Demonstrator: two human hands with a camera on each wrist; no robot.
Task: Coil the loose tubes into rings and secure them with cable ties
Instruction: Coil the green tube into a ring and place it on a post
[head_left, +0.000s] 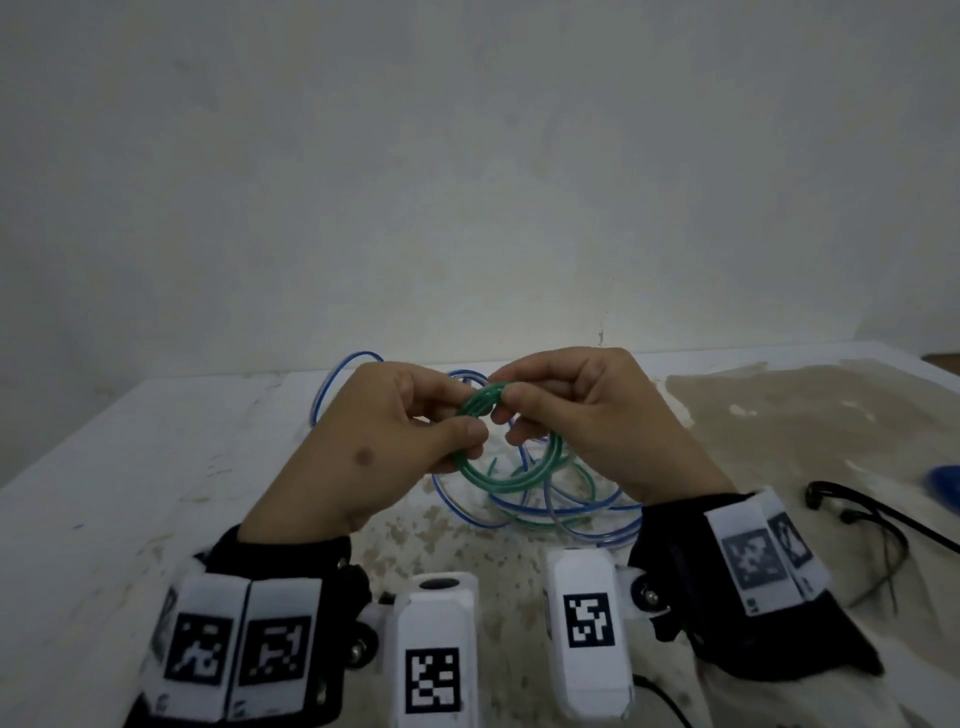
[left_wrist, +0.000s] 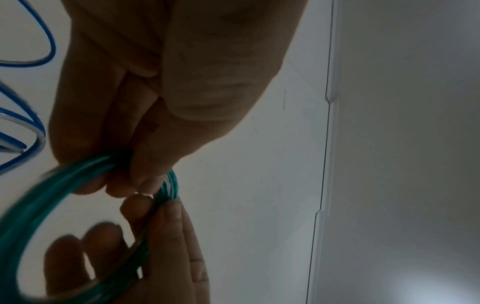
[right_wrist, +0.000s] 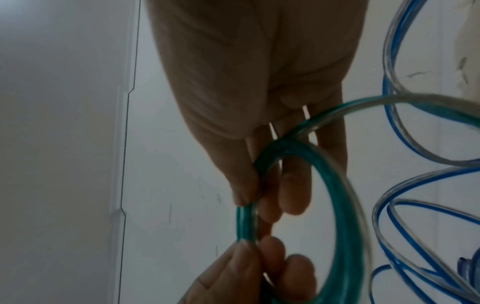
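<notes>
A green tube (head_left: 498, 480) is wound into a small ring of several turns, held above the table between both hands. My left hand (head_left: 415, 426) pinches the ring's upper left part between thumb and fingers. My right hand (head_left: 550, 400) pinches the ring's top just beside it. The green ring (left_wrist: 52, 205) shows close up in the left wrist view, and again in the right wrist view as the green ring (right_wrist: 345, 205). A loose green tail trails down onto the table. Loose blue tubes (head_left: 571, 512) lie tangled under the hands.
The table (head_left: 156, 467) is white, with a worn brownish patch at the right. Black cable ties (head_left: 857, 514) lie at the right, near a blue object (head_left: 943, 480) at the frame edge. A pale wall stands right behind the table.
</notes>
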